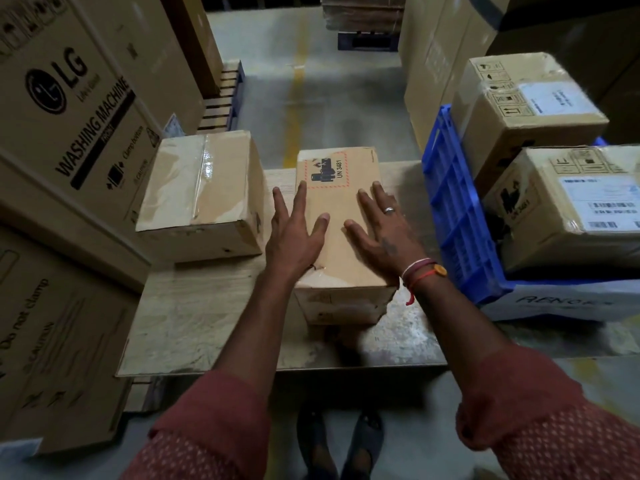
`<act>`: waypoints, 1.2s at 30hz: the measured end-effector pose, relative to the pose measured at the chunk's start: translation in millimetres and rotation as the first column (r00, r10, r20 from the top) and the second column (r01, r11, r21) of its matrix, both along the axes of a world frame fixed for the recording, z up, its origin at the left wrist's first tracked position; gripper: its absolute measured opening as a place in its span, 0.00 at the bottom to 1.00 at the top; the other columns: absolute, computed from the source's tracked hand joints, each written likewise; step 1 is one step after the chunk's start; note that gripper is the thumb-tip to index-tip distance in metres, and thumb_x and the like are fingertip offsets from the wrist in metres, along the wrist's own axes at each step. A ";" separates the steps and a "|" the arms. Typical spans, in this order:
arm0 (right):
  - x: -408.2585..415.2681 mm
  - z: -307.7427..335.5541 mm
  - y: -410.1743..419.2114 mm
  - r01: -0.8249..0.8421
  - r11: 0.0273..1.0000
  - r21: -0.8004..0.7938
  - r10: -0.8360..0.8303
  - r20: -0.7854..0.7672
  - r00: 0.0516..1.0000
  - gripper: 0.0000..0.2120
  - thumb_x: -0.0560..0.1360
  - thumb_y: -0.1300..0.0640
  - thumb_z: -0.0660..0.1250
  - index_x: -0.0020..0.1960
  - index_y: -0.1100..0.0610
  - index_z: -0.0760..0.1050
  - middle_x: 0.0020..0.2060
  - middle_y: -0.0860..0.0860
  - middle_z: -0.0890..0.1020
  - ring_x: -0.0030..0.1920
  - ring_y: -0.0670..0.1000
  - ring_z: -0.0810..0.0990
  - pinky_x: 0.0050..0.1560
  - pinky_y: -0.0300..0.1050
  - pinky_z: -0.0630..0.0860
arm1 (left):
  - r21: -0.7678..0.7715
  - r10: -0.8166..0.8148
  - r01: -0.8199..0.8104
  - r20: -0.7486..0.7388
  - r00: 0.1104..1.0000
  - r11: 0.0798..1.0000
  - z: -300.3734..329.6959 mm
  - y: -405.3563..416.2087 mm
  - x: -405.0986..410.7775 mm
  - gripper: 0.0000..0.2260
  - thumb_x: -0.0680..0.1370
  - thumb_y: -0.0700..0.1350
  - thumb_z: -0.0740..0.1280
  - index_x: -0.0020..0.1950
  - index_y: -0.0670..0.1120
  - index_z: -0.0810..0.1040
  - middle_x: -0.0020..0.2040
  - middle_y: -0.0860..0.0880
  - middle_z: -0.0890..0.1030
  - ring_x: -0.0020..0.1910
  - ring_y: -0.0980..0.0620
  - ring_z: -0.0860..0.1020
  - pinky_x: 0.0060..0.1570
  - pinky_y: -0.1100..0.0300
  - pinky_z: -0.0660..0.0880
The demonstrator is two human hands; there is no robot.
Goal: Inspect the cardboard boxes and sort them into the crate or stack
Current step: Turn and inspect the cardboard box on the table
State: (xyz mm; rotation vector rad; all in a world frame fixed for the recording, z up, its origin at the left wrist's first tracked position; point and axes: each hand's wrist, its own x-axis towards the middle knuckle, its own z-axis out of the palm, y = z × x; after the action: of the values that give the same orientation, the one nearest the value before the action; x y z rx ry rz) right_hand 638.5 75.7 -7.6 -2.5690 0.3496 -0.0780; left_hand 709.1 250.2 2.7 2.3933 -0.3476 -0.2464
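1. While both hands lie flat on the top face of the middle cardboard box (337,216), neither one grasps it: the fingers are straight and spread, palms down.
2. Left hand (294,233): rests on the box's left part, with its outer fingers reaching past the left edge. Right hand (382,225): rests on the right part, near the right edge; a ring (389,209) sits on one finger and thread bands (420,268) circle the wrist.
3. Middle cardboard box: stands on the worktable (207,323), long axis running away from the person. A red-bordered label reading "UN 3481" (327,169) is on the far end of the top. The near top edge is torn and dented.
4. Taped box (202,188): on the same worktable, to the left, close beside the middle box but apart from it; clear tape runs along its top seam.
5. Blue crate (457,209): to the right of the table, holding two boxes, a far one (519,109) and a near one (568,209) with white barcode labels.
6. Large appliance cartons (69,98) printed "LG WASHING MACHINE" stand at left.
7. Red patterned sleeves (214,420) cover both forearms' near ends.
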 end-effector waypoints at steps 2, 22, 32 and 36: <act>-0.1 2.1 0.8 0.005 0.999 -0.032 -0.005 -0.011 1.000 0.34 0.83 0.35 0.54 0.85 0.47 0.51 0.85 0.48 0.47 0.84 0.56 0.46 0.81 0.63 0.53 | 0.032 -0.003 0.005 -0.037 0.999 0.999 -3.6 -1.1 2.6 0.32 0.84 0.63 0.59 0.84 0.65 0.45 0.86 0.48 0.39 0.83 0.36 0.54 0.76 0.38 0.61; 35.4 4.9 -3.5 0.054 0.998 0.026 -0.053 -0.024 0.998 0.36 0.82 0.37 0.60 0.84 0.44 0.51 0.84 0.52 0.42 0.77 0.64 0.66 0.71 0.62 0.69 | 0.030 0.168 -0.170 0.055 0.984 0.985 13.1 -1.4 33.4 0.23 0.77 0.63 0.69 0.69 0.55 0.75 0.64 0.51 0.83 0.62 0.45 0.81 0.61 0.53 0.74; 34.0 18.8 -11.9 0.158 0.874 0.459 -0.242 0.131 0.961 0.49 0.76 0.40 0.73 0.84 0.50 0.47 0.77 0.57 0.69 0.77 0.59 0.67 0.76 0.55 0.64 | -0.328 0.129 -0.207 -0.244 0.961 0.922 18.6 -12.0 50.5 0.33 0.64 0.65 0.73 0.66 0.52 0.78 0.57 0.52 0.86 0.54 0.49 0.85 0.60 0.45 0.81; 43.9 53.0 -11.2 0.163 0.850 0.500 -0.353 0.311 0.882 0.49 0.73 0.29 0.67 0.83 0.52 0.53 0.78 0.55 0.68 0.76 0.52 0.68 0.75 0.55 0.69 | -0.512 0.143 -0.221 -0.188 0.972 0.830 65.6 -14.2 52.4 0.32 0.68 0.71 0.71 0.63 0.51 0.75 0.56 0.52 0.84 0.53 0.51 0.84 0.58 0.45 0.82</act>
State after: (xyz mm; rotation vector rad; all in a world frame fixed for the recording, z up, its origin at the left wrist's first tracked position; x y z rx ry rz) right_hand 682.4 64.5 45.4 -1.9558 0.4966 -0.5418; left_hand 761.5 236.0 68.4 1.8289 -0.0952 -0.1991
